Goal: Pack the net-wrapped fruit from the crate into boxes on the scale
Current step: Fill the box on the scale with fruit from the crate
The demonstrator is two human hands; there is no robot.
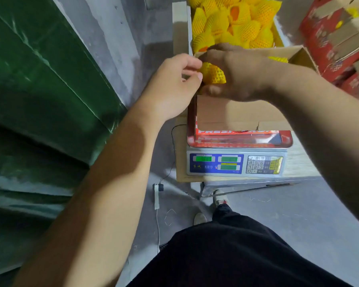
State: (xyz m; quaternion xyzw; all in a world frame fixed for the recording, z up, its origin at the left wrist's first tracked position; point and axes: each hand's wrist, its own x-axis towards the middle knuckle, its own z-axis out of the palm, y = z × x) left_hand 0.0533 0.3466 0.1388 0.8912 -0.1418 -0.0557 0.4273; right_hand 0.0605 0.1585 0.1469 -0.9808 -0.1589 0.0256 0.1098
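Both bare hands meet over the near-left corner of the open brown cardboard box with red printed sides (232,114). The left hand (174,83) has its fingers curled, thumb and fingertips pinching the left edge of a fruit wrapped in yellow foam netting (212,73). The right hand (238,73) arches over the same fruit from the right, fingers curled down round its far and right sides, thumb below it. The fruit sits between the two hands, touching both, above the box's left wall; whether it rests on anything inside the box cannot be told, since the hands hide the interior there.

Beyond the right hand, a second yellow-netted piece (278,59) shows just past the wrist, inside the box near its far edge.

Farther beyond both hands: the pale-walled crate (188,23) heaped with yellow net-wrapped fruit (234,21), some showing orange at the open net ends.

Below the hands, nearer the person: the box stands on a grey electronic scale with blue panel, green displays and keypad (236,164). Display digits unreadable.

Right of the right forearm: stacked red-and-brown printed cartons (340,38). Left of the left forearm: a green tarpaulin-like sheet (39,90). Under the forearms: black trousers (236,255), light shoes on grey floor.
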